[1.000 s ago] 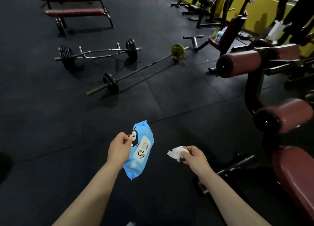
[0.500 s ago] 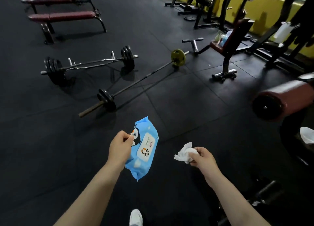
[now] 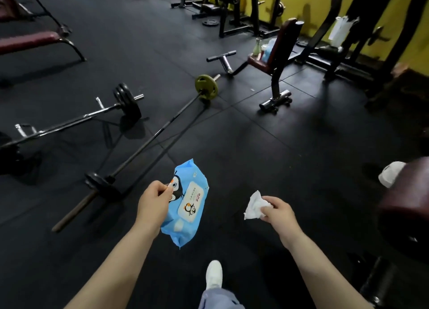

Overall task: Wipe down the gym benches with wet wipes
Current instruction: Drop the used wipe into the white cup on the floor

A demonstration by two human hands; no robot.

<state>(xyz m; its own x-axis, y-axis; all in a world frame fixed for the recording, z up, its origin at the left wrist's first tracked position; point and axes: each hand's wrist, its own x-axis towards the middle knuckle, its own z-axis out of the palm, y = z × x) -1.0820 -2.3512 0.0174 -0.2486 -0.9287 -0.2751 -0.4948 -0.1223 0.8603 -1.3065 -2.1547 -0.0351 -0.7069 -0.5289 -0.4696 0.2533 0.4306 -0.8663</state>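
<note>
While the maroon bench point(image 3: 34, 41) waits far left across the floor, the left hand point(image 3: 152, 203) pinches the soft blue wipe pack point(image 3: 188, 206) by its edge. Right hand point(image 3: 278, 213) clutches a crumpled wet wipe point(image 3: 254, 206): light, limp, best bunched in the fingers.

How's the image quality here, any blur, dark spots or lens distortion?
Head view: dim overall, the black floor swallows detail; the yellow wall is brightest; the right edge is motion-blurred around the padded roller; wide-angle bending at the edges; the pack and wipe stay fairly sharp.
</note>
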